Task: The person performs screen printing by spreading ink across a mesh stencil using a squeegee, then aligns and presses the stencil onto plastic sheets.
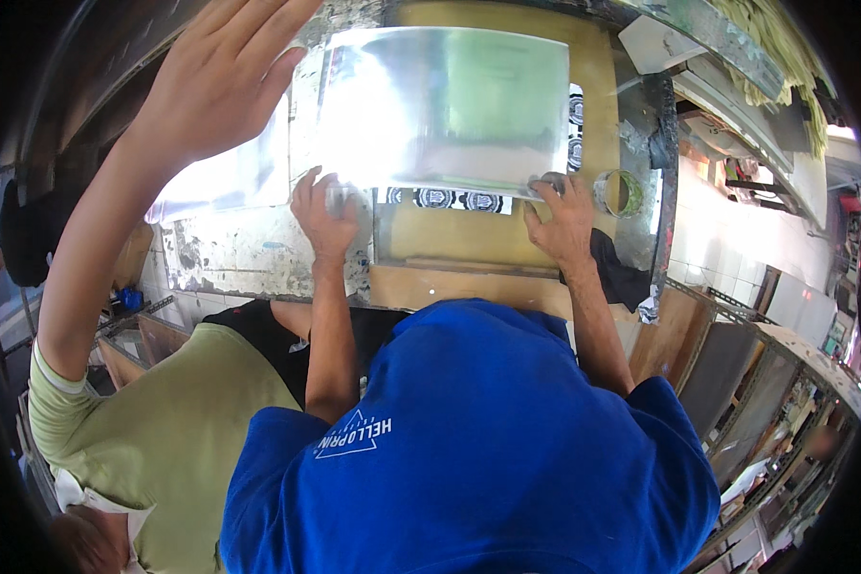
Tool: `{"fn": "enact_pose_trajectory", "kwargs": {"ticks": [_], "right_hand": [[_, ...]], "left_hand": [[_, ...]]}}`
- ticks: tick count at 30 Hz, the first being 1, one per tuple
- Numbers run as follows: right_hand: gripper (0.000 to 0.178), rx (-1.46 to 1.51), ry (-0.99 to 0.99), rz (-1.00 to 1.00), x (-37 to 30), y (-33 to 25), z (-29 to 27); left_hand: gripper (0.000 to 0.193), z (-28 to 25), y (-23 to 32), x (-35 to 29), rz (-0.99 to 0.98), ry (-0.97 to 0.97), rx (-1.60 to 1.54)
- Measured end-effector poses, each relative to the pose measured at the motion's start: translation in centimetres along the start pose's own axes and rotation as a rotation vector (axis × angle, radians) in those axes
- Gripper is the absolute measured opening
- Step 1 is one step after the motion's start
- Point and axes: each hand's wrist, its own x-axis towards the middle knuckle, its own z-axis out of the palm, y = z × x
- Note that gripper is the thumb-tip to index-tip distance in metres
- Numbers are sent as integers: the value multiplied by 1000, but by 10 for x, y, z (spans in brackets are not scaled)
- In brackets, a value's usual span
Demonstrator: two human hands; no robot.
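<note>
A clear, glossy plastic sheet [488, 105] is spread before me over a yellowish-brown board [598, 96]. My left hand [327, 218] pinches its near left corner between thumb and fingers. At the near right corner my right hand [566, 220] is closed on the same sheet. Under the plastic lies a white sheet printed with round black emblems [483, 203], showing only along the near and right edges. Strong glare hides much of what lies beneath on the left.
A co-worker in a light green shirt [191, 402] sits at my left, an open hand [222, 91] raised over the table's left side. More clear plastic [234, 182] lies under that arm. A tape roll [618, 193] and black cloth [622, 273] are at right; shelves [737, 402] stand behind.
</note>
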Motion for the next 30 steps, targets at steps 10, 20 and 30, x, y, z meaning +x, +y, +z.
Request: {"fn": "enact_pose_trajectory", "kwargs": {"ticks": [10, 20, 30], "right_hand": [[29, 107, -199, 207, -30, -16, 30], [25, 512, -249, 665, -26, -11, 50], [24, 647, -269, 745, -24, -18, 51]], "left_hand": [[18, 17, 60, -47, -28, 73, -102], [25, 34, 109, -37, -44, 54, -70], [22, 33, 107, -22, -34, 18, -29]]}}
